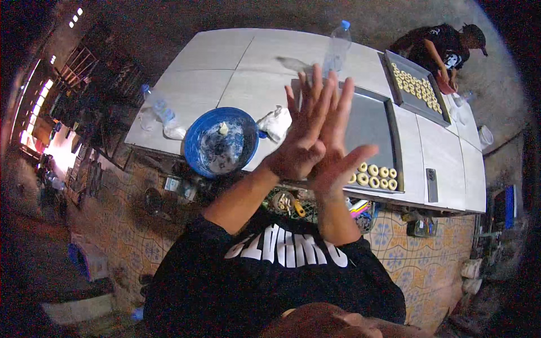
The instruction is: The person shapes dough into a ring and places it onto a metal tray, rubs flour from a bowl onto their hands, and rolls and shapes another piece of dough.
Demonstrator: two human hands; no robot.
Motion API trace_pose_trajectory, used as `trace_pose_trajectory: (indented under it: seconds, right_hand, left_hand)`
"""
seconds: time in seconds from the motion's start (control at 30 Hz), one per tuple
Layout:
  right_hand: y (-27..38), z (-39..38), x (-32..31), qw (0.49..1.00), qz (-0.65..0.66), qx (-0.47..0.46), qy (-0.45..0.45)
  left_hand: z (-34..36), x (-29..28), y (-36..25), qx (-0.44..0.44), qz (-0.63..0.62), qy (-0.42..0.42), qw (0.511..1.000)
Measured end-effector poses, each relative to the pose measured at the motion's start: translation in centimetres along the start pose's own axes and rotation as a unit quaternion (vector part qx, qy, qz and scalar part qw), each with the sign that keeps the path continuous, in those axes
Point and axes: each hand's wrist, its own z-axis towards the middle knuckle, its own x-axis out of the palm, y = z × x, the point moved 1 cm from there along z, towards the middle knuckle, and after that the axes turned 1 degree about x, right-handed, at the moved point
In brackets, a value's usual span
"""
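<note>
Above the near side of the table, my left hand [303, 127] and my right hand [338, 149] meet at the palms, one overlapping the other. The fingers of both are stretched out and spread. Whether anything lies between the palms is hidden. Below and behind them is a grey metal tray [369, 127], with several pale dough rings [373, 170] lined up at its near end. Left of my hands stands a blue basin [190, 142], dusted inside with white powder and holding a small lump of dough [224, 128].
A second tray [442, 117] full of dough rings lies at the far right, beside a person [442, 50] bent over a reddish container. A clear bottle [338, 48] stands at the back, another bottle [160, 107] at the left. A white bag [276, 124] sits by the basin.
</note>
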Motion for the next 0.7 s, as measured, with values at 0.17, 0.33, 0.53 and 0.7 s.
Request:
trace_pose_trajectory:
  seconds: [0.17, 0.33, 0.53, 0.7]
  right_hand:
    - [-1.2, 0.1, -1.0, 0.999, -0.024, 0.003, -0.029]
    - [-1.3, -1.5, -2.7, 0.995, -0.075, 0.054, -0.031]
    - [-1.2, 0.7, -4.5, 0.998, -0.043, -0.007, -0.055]
    - [-2.4, -3.0, -3.4, 0.989, -0.129, 0.063, -0.023]
  left_hand:
    - [0.3, 2.5, -1.6, -0.027, 0.013, -0.006, 1.0]
    - [1.6, 0.6, -0.8, -0.055, -0.027, -0.078, 0.995]
    - [2.5, -0.2, -7.6, -0.238, -0.174, -0.004, 0.955]
    - [1.7, 0.4, -2.1, -0.111, 0.027, -0.09, 0.989]
